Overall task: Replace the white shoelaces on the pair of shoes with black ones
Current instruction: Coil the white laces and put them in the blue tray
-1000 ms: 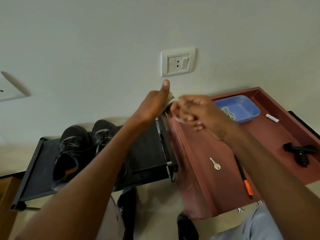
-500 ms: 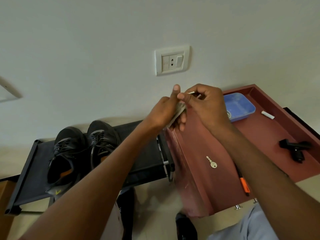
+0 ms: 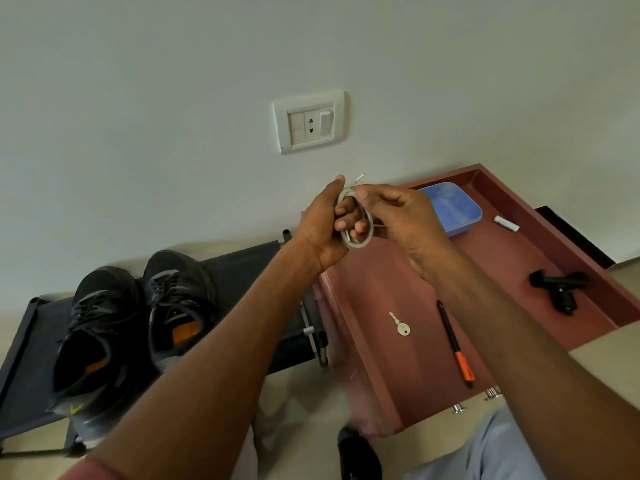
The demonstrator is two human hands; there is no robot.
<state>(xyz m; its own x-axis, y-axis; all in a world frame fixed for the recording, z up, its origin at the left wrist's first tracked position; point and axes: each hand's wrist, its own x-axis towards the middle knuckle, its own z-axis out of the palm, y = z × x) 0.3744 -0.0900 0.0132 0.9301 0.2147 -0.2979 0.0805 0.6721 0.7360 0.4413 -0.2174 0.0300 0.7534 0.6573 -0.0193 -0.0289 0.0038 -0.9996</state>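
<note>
A person's left hand [image 3: 323, 226] held a coiled white shoelace [image 3: 356, 233] wound around its fingers while the right hand [image 3: 398, 216] pinched the lace's top, raised above a maroon tray [image 3: 398, 282], with black laced sneakers [image 3: 138, 317] on a rack [image 3: 256, 268] to the left.

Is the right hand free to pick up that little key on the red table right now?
Probably not at once. The right hand pinches the white shoelace that is coiled round the left hand, so it is occupied. The key lies bare on the red table, with nothing over it.
</note>
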